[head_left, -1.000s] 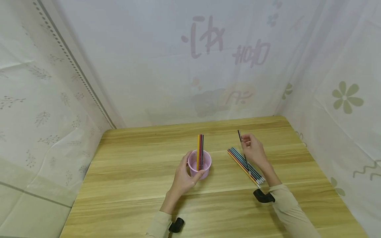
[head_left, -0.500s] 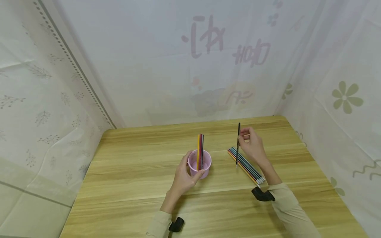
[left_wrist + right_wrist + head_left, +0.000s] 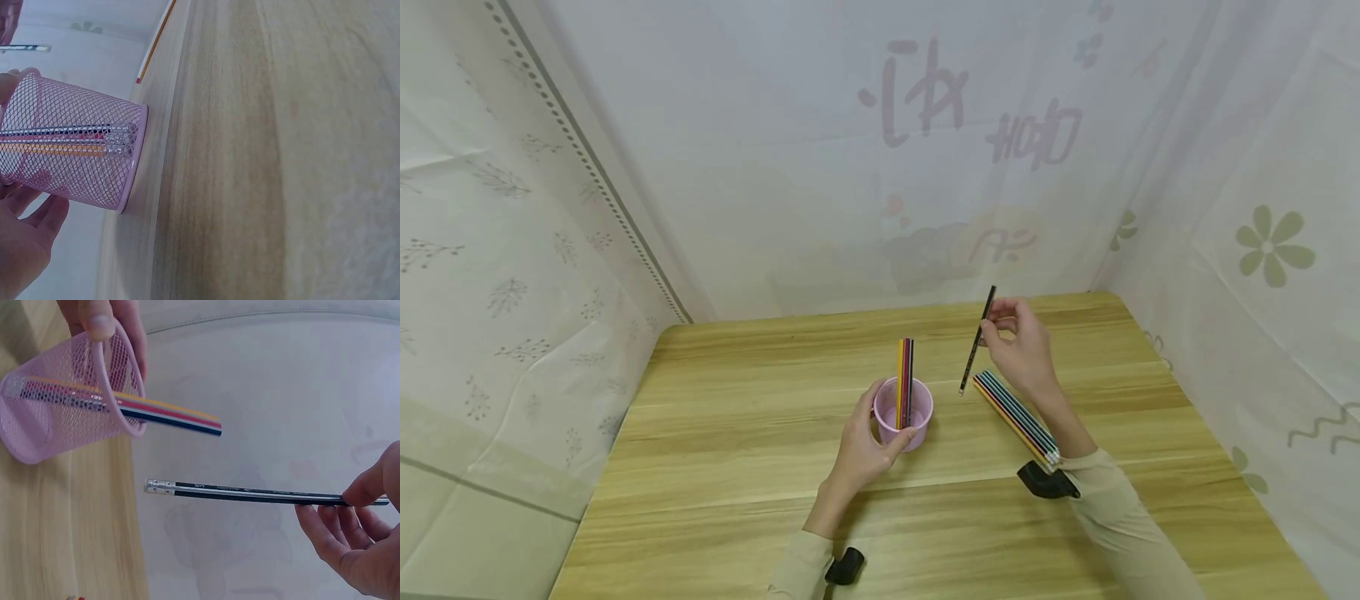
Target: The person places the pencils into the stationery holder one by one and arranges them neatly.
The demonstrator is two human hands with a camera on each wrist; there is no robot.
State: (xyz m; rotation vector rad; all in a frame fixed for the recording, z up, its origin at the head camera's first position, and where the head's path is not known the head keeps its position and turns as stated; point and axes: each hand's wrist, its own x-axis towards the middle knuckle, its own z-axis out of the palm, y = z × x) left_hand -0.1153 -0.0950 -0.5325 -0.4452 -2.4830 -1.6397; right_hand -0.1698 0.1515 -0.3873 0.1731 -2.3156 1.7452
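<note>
A pink mesh pencil cup (image 3: 887,437) stands on the table, and my left hand (image 3: 859,450) grips it around its side near the rim. Inside lean several pencils (image 3: 904,375), yellow, red and dark, their eraser ends at the bottom as the left wrist view shows through the mesh (image 3: 75,106). My right hand (image 3: 1021,340) pinches a black pencil (image 3: 976,348) between thumb and fingers, up in the air right of the cup. In the right wrist view this black pencil (image 3: 237,492) has a white stripe, and its metal ferrule and eraser point toward the cup's side.
A row of several pencils (image 3: 1017,418), mostly dark green with a yellow one at the left edge, lies slanted on the wooden table (image 3: 737,433) below my right hand. Printed curtains (image 3: 820,167) surround the table at the back and both sides.
My right hand has lifted the black pencil off the row and moved it up and left toward the cup, tilting its eraser end leftward. My left hand and the cup have stayed still.
</note>
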